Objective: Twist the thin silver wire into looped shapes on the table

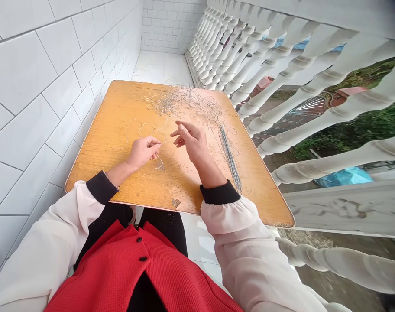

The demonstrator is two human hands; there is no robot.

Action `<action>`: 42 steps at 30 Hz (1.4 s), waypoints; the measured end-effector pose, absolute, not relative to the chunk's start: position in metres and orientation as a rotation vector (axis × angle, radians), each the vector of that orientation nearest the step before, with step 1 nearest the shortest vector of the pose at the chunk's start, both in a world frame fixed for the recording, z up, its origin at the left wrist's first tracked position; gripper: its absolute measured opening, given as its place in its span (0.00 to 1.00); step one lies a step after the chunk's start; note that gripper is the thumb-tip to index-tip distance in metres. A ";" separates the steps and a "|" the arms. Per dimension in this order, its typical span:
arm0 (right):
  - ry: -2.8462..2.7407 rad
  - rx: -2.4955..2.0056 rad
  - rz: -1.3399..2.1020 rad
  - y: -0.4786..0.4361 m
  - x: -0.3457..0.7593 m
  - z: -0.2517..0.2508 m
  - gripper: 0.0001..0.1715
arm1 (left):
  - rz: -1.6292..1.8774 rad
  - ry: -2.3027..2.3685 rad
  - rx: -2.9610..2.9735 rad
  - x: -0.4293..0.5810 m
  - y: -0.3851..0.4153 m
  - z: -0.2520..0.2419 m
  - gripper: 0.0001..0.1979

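Note:
Over the middle of the wooden table (96,164), my left hand (143,151) pinches a thin pale wire (160,161) between thumb and fingers. The wire curls out above and below the fingertips, and more loose curls lie on the tabletop behind the hand. To its right, my right hand (192,139) is raised with its fingers apart and slightly bent, and I see nothing in it. Beyond both hands spreads a tangle of thin wire (184,102). A bundle of straight grey wires (230,158) lies to the right of my right hand.
A white tiled wall (54,93) runs close along the table's left side. A white balustrade (265,115) stands along the right, with greenery and a blue cover (345,177) beyond it. Pale floor tiles (161,65) show behind the table.

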State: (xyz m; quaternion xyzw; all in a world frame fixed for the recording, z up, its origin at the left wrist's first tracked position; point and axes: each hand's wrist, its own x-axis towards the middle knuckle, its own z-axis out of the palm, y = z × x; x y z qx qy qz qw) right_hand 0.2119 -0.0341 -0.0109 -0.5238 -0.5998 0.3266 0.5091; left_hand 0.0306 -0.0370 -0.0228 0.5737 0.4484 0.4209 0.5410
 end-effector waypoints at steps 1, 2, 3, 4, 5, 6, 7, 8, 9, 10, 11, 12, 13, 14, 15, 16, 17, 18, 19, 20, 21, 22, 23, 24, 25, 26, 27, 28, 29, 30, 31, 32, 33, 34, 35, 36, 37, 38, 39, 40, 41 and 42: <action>-1.395 -1.254 0.895 -0.036 0.209 -0.012 0.31 | 1.025 1.069 1.346 0.030 -0.037 -0.023 0.07; -1.362 -1.246 0.999 -0.039 0.206 -0.012 0.31 | 1.042 1.071 1.334 0.030 -0.036 -0.023 0.07; -1.341 -1.234 1.089 -0.041 0.203 -0.013 0.29 | 1.054 1.073 1.329 0.030 -0.036 -0.023 0.07; -1.324 -1.218 1.156 -0.042 0.199 -0.014 0.27 | 1.062 1.073 1.332 0.030 -0.036 -0.024 0.07; -1.302 -1.199 1.197 -0.043 0.196 -0.015 0.25 | 1.068 1.070 1.339 0.030 -0.036 -0.024 0.06; -1.277 -1.181 1.215 -0.044 0.193 -0.016 0.23 | 1.072 1.066 1.346 0.030 -0.036 -0.025 0.06; -1.250 -1.163 1.216 -0.045 0.190 -0.017 0.21 | 1.074 1.062 1.351 0.030 -0.036 -0.025 0.06; -1.225 -1.147 1.213 -0.045 0.188 -0.017 0.19 | 1.070 1.058 1.353 0.031 -0.037 -0.025 0.05; -1.205 -1.133 1.210 -0.045 0.186 -0.018 0.18 | 1.061 1.053 1.355 0.031 -0.037 -0.025 0.06; -1.192 -1.120 1.210 -0.045 0.185 -0.018 0.17 | 1.050 1.049 1.355 0.030 -0.037 -0.024 0.07; -1.186 -1.108 1.212 -0.045 0.184 -0.018 0.17 | 1.046 1.051 1.349 0.029 -0.037 -0.024 0.09; -1.187 -1.099 1.218 -0.046 0.184 -0.017 0.16 | 1.051 1.058 1.335 0.028 -0.037 -0.022 0.11; -1.192 -1.096 1.224 -0.046 0.183 -0.017 0.16 | 1.070 1.068 1.310 0.027 -0.035 -0.021 0.13; -1.205 -1.096 1.230 -0.047 0.183 -0.017 0.16 | 1.101 1.077 1.279 0.025 -0.034 -0.019 0.13; -1.220 -1.100 1.238 -0.047 0.182 -0.017 0.16 | 1.135 1.080 1.249 0.023 -0.032 -0.017 0.12; -1.232 -1.104 1.247 -0.048 0.181 -0.018 0.16 | 1.166 1.078 1.226 0.020 -0.031 -0.015 0.10; -1.236 -1.107 1.259 -0.049 0.181 -0.018 0.17 | 1.190 1.072 1.217 0.018 -0.029 -0.013 0.07; -1.234 -1.108 1.273 -0.049 0.179 -0.019 0.17 | 1.212 1.067 1.218 0.017 -0.027 -0.011 0.05; -1.226 -1.107 1.289 -0.050 0.178 -0.020 0.18 | 1.231 1.069 1.224 0.015 -0.025 -0.010 0.04; -1.216 -1.105 1.307 -0.050 0.177 -0.021 0.18 | 1.252 1.077 1.232 0.014 -0.024 -0.008 0.05; -1.206 -1.102 1.325 -0.051 0.175 -0.022 0.18 | 1.275 1.091 1.239 0.013 -0.023 -0.007 0.06; -1.198 -1.096 1.342 -0.052 0.174 -0.022 0.18 | 1.300 1.106 1.245 0.012 -0.022 -0.006 0.06; -1.191 -1.088 1.356 -0.053 0.172 -0.023 0.18 | 1.323 1.119 1.252 0.011 -0.021 -0.005 0.07; -1.183 -1.079 1.366 -0.053 0.170 -0.024 0.18 | 1.342 1.129 1.258 0.010 -0.020 -0.005 0.07; -1.173 -1.070 1.372 -0.055 0.168 -0.024 0.18 | 1.361 1.137 1.262 0.009 -0.020 -0.005 0.06; -1.162 -1.065 1.375 -0.056 0.166 -0.025 0.18 | 1.378 1.143 1.265 0.009 -0.019 -0.004 0.06; -1.150 -1.064 1.374 -0.056 0.164 -0.025 0.18 | 1.392 1.149 1.269 0.009 -0.019 -0.004 0.06; -1.139 -1.065 1.372 -0.057 0.162 -0.026 0.18 | 1.401 1.153 1.276 0.009 -0.018 -0.004 0.06; -1.129 -1.067 1.372 -0.058 0.161 -0.027 0.18 | 1.402 1.155 1.288 0.009 -0.018 -0.004 0.06; -1.124 -1.070 1.374 -0.058 0.160 -0.027 0.18 | 1.396 1.157 1.302 0.009 -0.017 -0.005 0.06; -1.126 -1.075 1.381 -0.058 0.160 -0.028 0.19 | 1.379 1.157 1.321 0.009 -0.017 -0.005 0.06; -1.135 -1.086 1.392 -0.058 0.160 -0.028 0.19 | 1.352 1.154 1.341 0.009 -0.017 -0.006 0.06; -1.149 -1.106 1.399 -0.057 0.162 -0.028 0.19 | 1.323 1.152 1.361 0.008 -0.017 -0.007 0.07; -1.171 -1.137 1.387 -0.056 0.164 -0.028 0.19 | 1.296 1.152 1.381 0.009 -0.017 -0.008 0.07; -1.203 -1.176 1.339 -0.054 0.166 -0.029 0.19 | 1.272 1.153 1.400 0.009 -0.017 -0.009 0.07; -1.246 -1.215 1.245 -0.052 0.169 -0.029 0.19 | 1.251 1.157 1.418 0.009 -0.018 -0.010 0.06; -1.297 -1.249 1.112 -0.049 0.172 -0.029 0.20 | 1.229 1.160 1.437 0.010 -0.020 -0.011 0.07; -1.353 -1.271 0.962 -0.047 0.175 -0.030 0.21 | 1.204 1.162 1.456 0.010 -0.021 -0.012 0.07; -1.411 -1.282 0.814 -0.045 0.177 -0.030 0.22 | 1.175 1.161 1.475 0.011 -0.022 -0.012 0.07; -1.468 -1.285 0.688 -0.044 0.179 -0.030 0.21 | 1.142 1.157 1.496 0.013 -0.024 -0.013 0.07; -1.524 -1.284 0.594 -0.043 0.180 -0.030 0.20 | 1.114 1.154 1.515 0.014 -0.025 -0.014 0.07; -1.577 -1.282 0.534 -0.043 0.181 -0.030 0.19 | 1.094 1.152 1.532 0.015 -0.026 -0.014 0.07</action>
